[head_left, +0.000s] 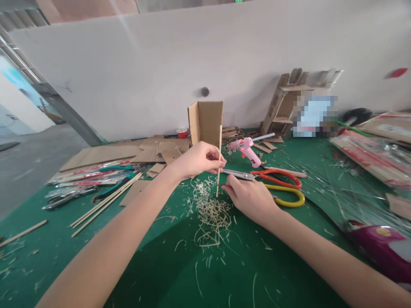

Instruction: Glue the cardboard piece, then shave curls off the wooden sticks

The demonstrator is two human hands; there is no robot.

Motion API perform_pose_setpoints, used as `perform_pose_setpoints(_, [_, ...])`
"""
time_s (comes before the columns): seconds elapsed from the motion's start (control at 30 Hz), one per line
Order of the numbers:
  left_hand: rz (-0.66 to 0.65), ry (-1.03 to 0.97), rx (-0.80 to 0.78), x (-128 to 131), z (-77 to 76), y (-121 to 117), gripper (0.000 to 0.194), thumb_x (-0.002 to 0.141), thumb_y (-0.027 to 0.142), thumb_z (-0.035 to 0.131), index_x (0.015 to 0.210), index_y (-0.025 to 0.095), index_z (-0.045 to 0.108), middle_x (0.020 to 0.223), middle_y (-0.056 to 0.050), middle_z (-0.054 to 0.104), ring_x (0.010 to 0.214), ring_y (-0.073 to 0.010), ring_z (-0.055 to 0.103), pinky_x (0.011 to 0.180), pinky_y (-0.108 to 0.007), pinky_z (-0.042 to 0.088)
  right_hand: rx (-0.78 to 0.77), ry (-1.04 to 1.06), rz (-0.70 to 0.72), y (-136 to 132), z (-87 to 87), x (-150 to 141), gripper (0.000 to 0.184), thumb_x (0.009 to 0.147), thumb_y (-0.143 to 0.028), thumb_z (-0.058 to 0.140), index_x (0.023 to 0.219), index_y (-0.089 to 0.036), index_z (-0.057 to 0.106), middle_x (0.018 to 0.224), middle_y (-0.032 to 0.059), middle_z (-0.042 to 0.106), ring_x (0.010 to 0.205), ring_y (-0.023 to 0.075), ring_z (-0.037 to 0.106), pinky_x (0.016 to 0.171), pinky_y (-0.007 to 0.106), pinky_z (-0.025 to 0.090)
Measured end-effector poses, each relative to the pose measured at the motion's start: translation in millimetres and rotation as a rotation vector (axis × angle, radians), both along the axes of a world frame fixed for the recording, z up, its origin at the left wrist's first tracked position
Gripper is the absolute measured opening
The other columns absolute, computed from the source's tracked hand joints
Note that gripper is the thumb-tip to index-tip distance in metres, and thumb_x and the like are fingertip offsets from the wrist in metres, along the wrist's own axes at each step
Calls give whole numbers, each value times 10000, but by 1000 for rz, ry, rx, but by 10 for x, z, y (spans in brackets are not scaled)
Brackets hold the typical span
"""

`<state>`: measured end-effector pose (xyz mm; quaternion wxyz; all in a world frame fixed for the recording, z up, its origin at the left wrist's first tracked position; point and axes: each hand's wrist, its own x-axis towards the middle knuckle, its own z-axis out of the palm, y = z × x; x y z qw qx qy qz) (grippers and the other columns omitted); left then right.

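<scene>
A thin wooden stick [217,188] stands nearly upright in front of me. The fingers of my left hand [201,159] pinch it partway along its length, and its lower end hangs over a heap of pale wood shavings [213,220]. My right hand [252,197] is closed beside the stick's lower part; what its curled fingers hold, if anything, is hidden. Just behind that hand are scissors [284,179] with one orange and one yellow handle, their blades pointing left toward the stick. A pink glue gun [248,152] rests beyond the scissors.
A folded cardboard piece [210,117] stands upright at the back. Left lie several wooden sticks [107,205], pliers [117,186] and cardboard scraps [147,149]. To the right are a cardboard structure [279,105], bagged sticks [369,158] and a purple tool [380,246].
</scene>
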<state>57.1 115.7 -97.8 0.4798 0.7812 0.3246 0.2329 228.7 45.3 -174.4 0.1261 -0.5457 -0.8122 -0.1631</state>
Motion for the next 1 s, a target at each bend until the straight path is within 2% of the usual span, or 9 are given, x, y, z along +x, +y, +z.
perform_pose_setpoints(0.13, [-1, -5, -8, -4, -3, 1, 185, 739, 285, 619, 722, 106, 577, 895, -89, 624, 761, -144, 616, 724, -315, 524, -95, -95, 94, -23, 14, -2, 294, 911, -417, 294, 825, -209, 484, 562, -2, 598, 427, 110, 468, 473, 284, 80])
perform_pose_setpoints(0.33, [-21, 2, 3, -9, -10, -4, 172, 752, 277, 605, 763, 106, 593, 808, -71, 621, 761, -151, 617, 730, -325, 521, 43, 5, -13, -4, -20, -19, 337, 924, -403, 245, 795, -199, 480, 628, 19, 617, 496, 125, 511, 464, 278, 93])
perform_pose_setpoints(0.5, [14, 6, -9, -7, -6, 2, 178, 742, 282, 611, 737, 106, 582, 907, -90, 622, 773, -144, 614, 723, -306, 522, -65, -107, 89, -2, -3, -18, 287, 911, -413, 303, 816, -211, 485, 537, -8, 589, 414, 114, 467, 464, 278, 79])
perform_pose_setpoints(0.57, [19, 7, -16, 0, 6, -4, 178, 739, 283, 612, 740, 108, 580, 894, -87, 625, 769, -142, 612, 724, -305, 521, -63, -102, 102, -8, -1, -13, 296, 915, -408, 294, 812, -206, 484, 552, -1, 595, 430, 114, 477, 467, 280, 86])
perform_pose_setpoints(0.77, [-7, 14, 17, 18, 23, -38, 160, 740, 265, 602, 765, 108, 590, 763, -69, 622, 752, -157, 616, 719, -323, 522, 14, -52, 5, -31, 11, -65, 321, 928, -391, 250, 812, -204, 484, 558, 9, 592, 442, 124, 494, 466, 282, 93])
perform_pose_setpoints(0.9, [26, 16, 20, 25, 14, -44, 154, 722, 253, 608, 767, 106, 595, 764, -73, 621, 750, -164, 618, 708, -324, 522, -47, -127, 100, -57, 33, -68, 263, 905, -403, 331, 801, -212, 478, 509, -7, 578, 387, 121, 469, 468, 275, 78])
perform_pose_setpoints(1.0, [57, 10, 19, 27, 32, -37, 173, 712, 251, 616, 793, 100, 595, 728, -69, 617, 732, -164, 621, 698, -314, 526, -77, -35, 123, -65, 17, -27, 277, 908, -399, 319, 788, -203, 472, 552, -4, 597, 428, 117, 489, 471, 271, 90])
